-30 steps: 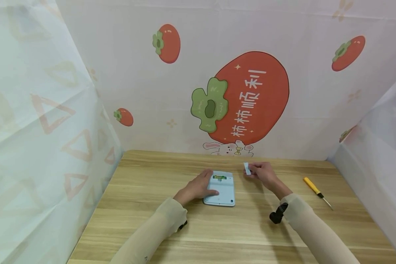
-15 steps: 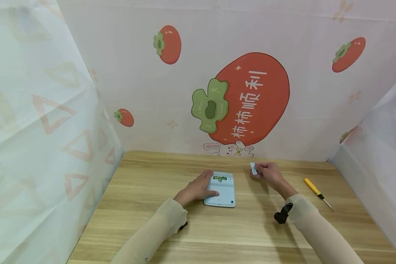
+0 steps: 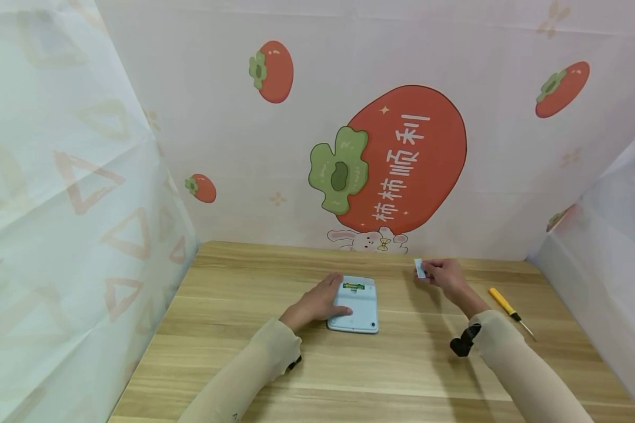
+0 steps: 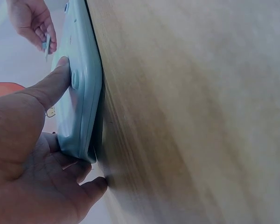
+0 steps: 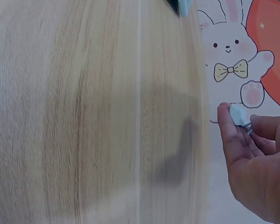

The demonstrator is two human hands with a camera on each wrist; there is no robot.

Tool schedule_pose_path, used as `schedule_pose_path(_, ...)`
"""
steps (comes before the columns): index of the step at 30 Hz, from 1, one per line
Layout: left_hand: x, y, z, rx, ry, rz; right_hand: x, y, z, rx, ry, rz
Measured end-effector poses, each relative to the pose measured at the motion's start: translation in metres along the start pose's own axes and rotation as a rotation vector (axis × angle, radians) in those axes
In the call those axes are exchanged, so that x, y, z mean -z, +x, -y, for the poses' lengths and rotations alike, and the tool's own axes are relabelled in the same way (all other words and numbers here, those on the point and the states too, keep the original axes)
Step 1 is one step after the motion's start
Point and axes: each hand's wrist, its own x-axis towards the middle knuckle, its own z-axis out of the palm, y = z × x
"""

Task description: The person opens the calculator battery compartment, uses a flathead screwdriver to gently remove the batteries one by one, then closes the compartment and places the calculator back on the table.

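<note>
A light-blue calculator (image 3: 358, 314) lies back side up on the wooden table, its battery slot uncovered with a green-and-yellow battery (image 3: 353, 286) inside. My left hand (image 3: 318, 301) grips its left side. In the left wrist view the thumb (image 4: 53, 86) presses on the back of the calculator while fingers curl at its edge. Off to the right, my right hand (image 3: 447, 276) pinches a small light-blue battery cover (image 3: 420, 268) above the table. That cover (image 5: 238, 115) shows between thumb and fingers in the right wrist view.
A screwdriver (image 3: 510, 311) with a yellow handle lies at the right of the table (image 3: 233, 352). A printed white cloth wall (image 3: 233, 106) stands along the table's back edge, with more cloth at both sides.
My right hand has moved to the right with the battery cover, away from the calculator. The left hand and the calculator have stayed in place.
</note>
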Motion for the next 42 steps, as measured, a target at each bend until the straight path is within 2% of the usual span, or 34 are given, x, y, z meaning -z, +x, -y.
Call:
schedule_pose_path(7, -0.001, 0.001, 0.0, -0.001, 0.009, -0.005, 0.01, 0.001, -0.003, 0.003, 0.017, -0.023)
schedule_pose_path(12, -0.001, 0.001, 0.0, -0.002, 0.008, -0.005, 0.014, 0.001, -0.003, -0.022, -0.059, -0.057)
schedule_pose_path(26, 0.0, 0.0, 0.0, 0.004, 0.0, 0.003, 0.031, 0.002, -0.008, 0.109, -0.254, -0.098)
schedule_pose_path(31, -0.001, 0.001, 0.0, 0.0, 0.005, 0.001, 0.034, 0.003, -0.009, 0.147, -0.352, -0.138)
schedule_pose_path(37, 0.0, 0.0, 0.0, -0.005, 0.007, -0.002, 0.038, 0.005, -0.009, 0.204, -0.545, -0.199)
schedule_pose_path(42, -0.002, 0.0, 0.001, -0.011, -0.002, -0.001, 0.039, 0.002, -0.011, 0.271, -0.64, -0.205)
